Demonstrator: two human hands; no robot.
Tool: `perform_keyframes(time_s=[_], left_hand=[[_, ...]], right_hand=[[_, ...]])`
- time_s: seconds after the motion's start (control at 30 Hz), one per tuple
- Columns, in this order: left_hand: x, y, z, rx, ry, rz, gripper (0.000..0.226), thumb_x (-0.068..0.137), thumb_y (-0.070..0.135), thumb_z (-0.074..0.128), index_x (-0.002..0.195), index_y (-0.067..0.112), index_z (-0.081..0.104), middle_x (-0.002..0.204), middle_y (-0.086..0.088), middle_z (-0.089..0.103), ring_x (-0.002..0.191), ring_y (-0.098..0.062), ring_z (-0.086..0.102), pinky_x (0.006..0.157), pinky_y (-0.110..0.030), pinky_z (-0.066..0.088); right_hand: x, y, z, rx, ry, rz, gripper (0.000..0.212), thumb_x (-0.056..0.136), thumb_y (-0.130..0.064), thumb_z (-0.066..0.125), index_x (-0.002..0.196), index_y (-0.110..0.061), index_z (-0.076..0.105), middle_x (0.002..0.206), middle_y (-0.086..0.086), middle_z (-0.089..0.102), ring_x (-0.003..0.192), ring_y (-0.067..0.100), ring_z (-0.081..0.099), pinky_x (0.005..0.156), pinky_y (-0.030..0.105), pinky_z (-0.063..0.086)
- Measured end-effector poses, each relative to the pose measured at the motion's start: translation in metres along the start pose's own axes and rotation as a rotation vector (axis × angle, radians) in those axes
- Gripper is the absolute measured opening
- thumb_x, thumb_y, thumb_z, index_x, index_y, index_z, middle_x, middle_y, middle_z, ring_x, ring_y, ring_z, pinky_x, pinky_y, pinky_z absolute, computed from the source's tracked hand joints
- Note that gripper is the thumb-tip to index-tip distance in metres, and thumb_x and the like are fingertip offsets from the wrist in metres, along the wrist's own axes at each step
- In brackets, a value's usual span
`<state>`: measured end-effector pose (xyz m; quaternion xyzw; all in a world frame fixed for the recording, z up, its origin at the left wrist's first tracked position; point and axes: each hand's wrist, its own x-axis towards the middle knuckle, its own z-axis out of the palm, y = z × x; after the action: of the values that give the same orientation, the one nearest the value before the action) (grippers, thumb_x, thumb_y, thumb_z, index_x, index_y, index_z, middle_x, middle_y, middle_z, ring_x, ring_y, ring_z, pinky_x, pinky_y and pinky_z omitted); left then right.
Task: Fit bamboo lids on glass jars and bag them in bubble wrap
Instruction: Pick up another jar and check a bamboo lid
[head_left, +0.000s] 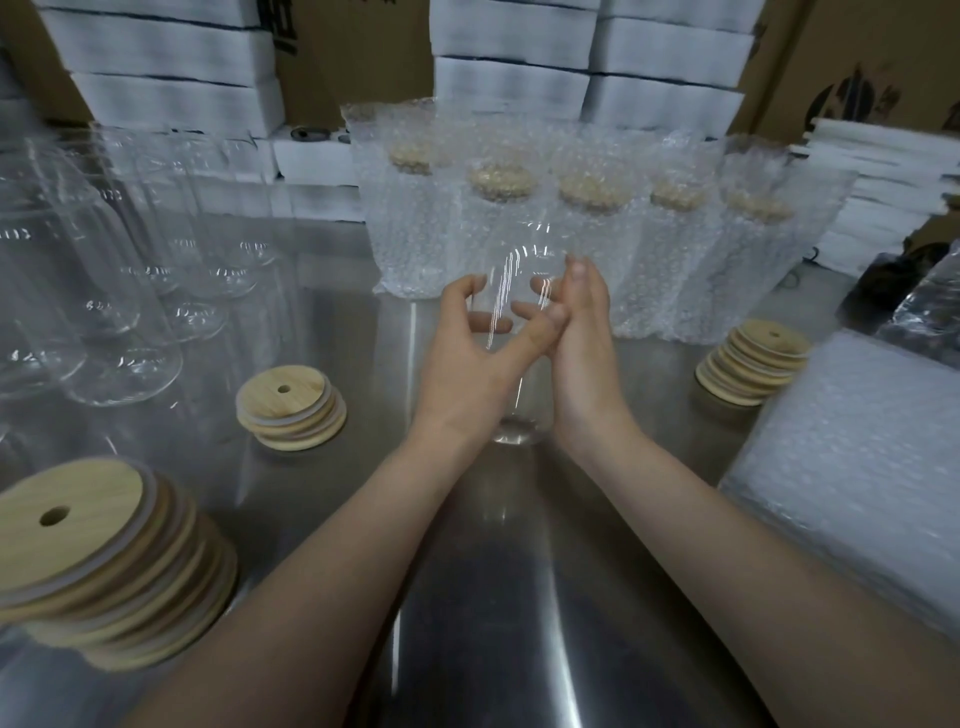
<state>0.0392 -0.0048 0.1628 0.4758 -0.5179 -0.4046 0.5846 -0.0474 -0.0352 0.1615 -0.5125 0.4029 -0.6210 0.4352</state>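
Glass jar (519, 270): clear, glare streaks along its wall, base tilted toward the wearer, above mid steel table (493, 597). Left hand (467, 358) and right hand (584, 343) clasp its sides, fingers curled.

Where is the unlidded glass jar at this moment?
In the head view, the glass jar sits centre-table, held between the left hand and right hand, in front of the bubble-wrapped jars.
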Motion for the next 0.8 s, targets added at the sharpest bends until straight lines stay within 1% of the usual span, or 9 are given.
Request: perform_keyframes(time_s=[0.13, 0.23, 0.37, 0.43, 0.5, 0.57, 0.63, 0.7, 0.8], left_hand=[[0.002, 0.001, -0.003, -0.182, -0.024, -0.061, 0.069, 0.070, 0.043, 0.075, 0.129, 0.019, 0.049, 0.110, -0.010, 0.069, 0.085, -0.034, 0.070, 0.071, -0.049, 0.057], [0.004, 0.000, -0.006, -0.270, -0.062, -0.079, 0.063, 0.073, 0.044, 0.073, 0.125, 0.013, 0.055, 0.103, -0.010, 0.073, 0.088, -0.038, 0.072, 0.076, -0.049, 0.057], [0.007, -0.004, -0.008, -0.362, -0.110, -0.145, 0.068, 0.069, 0.052, 0.063, 0.125, 0.015, 0.057, 0.118, -0.018, 0.068, 0.102, -0.038, 0.069, 0.094, -0.046, 0.054], [0.009, -0.006, -0.008, -0.404, -0.139, -0.159, 0.074, 0.071, 0.052, 0.061, 0.132, 0.012, 0.054, 0.119, -0.014, 0.066, 0.106, -0.032, 0.066, 0.094, -0.036, 0.054], [0.010, -0.007, -0.008, -0.396, -0.194, -0.122, 0.076, 0.075, 0.052, 0.058, 0.141, 0.016, 0.045, 0.116, 0.002, 0.065, 0.106, -0.012, 0.064, 0.085, -0.020, 0.053], [0.010, -0.007, -0.007, -0.318, -0.207, -0.055, 0.069, 0.077, 0.054, 0.054, 0.141, 0.034, 0.038, 0.118, 0.023, 0.062, 0.104, 0.011, 0.060, 0.074, -0.010, 0.049], [0.010, -0.007, -0.007, -0.232, -0.177, 0.007, 0.061, 0.080, 0.055, 0.050, 0.139, 0.046, 0.033, 0.120, 0.032, 0.055, 0.102, 0.022, 0.054, 0.078, -0.009, 0.044], [0.011, -0.008, -0.007, -0.201, -0.128, 0.069, 0.061, 0.089, 0.048, 0.049, 0.146, 0.039, 0.031, 0.137, 0.021, 0.047, 0.110, 0.018, 0.052, 0.084, -0.008, 0.042], [0.009, -0.005, -0.007, -0.221, -0.107, 0.110, 0.053, 0.102, 0.028, 0.044, 0.152, 0.023, 0.027, 0.137, 0.010, 0.047, 0.089, 0.017, 0.062, 0.069, -0.003, 0.046]], right_hand=[[0.002, 0.001, -0.003, 0.051, -0.046, -0.012, 0.056, 0.096, -0.055, 0.034, 0.146, -0.031, 0.035, 0.146, 0.003, 0.048, 0.131, 0.017, 0.052, 0.113, 0.044, 0.040], [0.005, 0.002, -0.005, 0.148, -0.085, 0.108, 0.049, 0.104, -0.050, 0.027, 0.143, -0.027, 0.042, 0.136, 0.001, 0.059, 0.127, 0.017, 0.056, 0.113, 0.045, 0.040], [0.008, -0.004, -0.007, 0.222, -0.131, 0.236, 0.059, 0.105, -0.052, 0.019, 0.143, -0.016, 0.047, 0.127, 0.006, 0.066, 0.120, 0.020, 0.061, 0.106, 0.037, 0.047], [0.009, -0.006, -0.009, 0.242, -0.161, 0.247, 0.060, 0.105, -0.051, 0.018, 0.140, -0.014, 0.048, 0.108, 0.001, 0.071, 0.096, 0.013, 0.069, 0.087, 0.027, 0.055], [0.010, -0.004, -0.011, 0.246, -0.180, 0.252, 0.058, 0.104, -0.053, 0.019, 0.140, -0.018, 0.048, 0.111, -0.003, 0.072, 0.096, 0.009, 0.070, 0.084, 0.025, 0.056], [0.011, -0.002, -0.013, 0.252, -0.182, 0.262, 0.054, 0.103, -0.057, 0.021, 0.137, -0.026, 0.050, 0.116, -0.007, 0.072, 0.104, 0.008, 0.069, 0.086, 0.030, 0.056], [0.010, 0.000, -0.013, 0.291, -0.178, 0.279, 0.053, 0.101, -0.059, 0.023, 0.135, -0.030, 0.051, 0.120, -0.004, 0.071, 0.109, 0.018, 0.069, 0.092, 0.045, 0.056], [0.008, 0.000, -0.012, 0.321, -0.183, 0.274, 0.053, 0.101, -0.060, 0.023, 0.138, -0.031, 0.048, 0.123, 0.004, 0.069, 0.110, 0.031, 0.068, 0.096, 0.059, 0.051], [0.009, 0.002, -0.009, 0.299, -0.161, 0.220, 0.052, 0.101, -0.058, 0.025, 0.138, -0.029, 0.046, 0.115, 0.009, 0.071, 0.099, 0.040, 0.069, 0.091, 0.067, 0.049]])
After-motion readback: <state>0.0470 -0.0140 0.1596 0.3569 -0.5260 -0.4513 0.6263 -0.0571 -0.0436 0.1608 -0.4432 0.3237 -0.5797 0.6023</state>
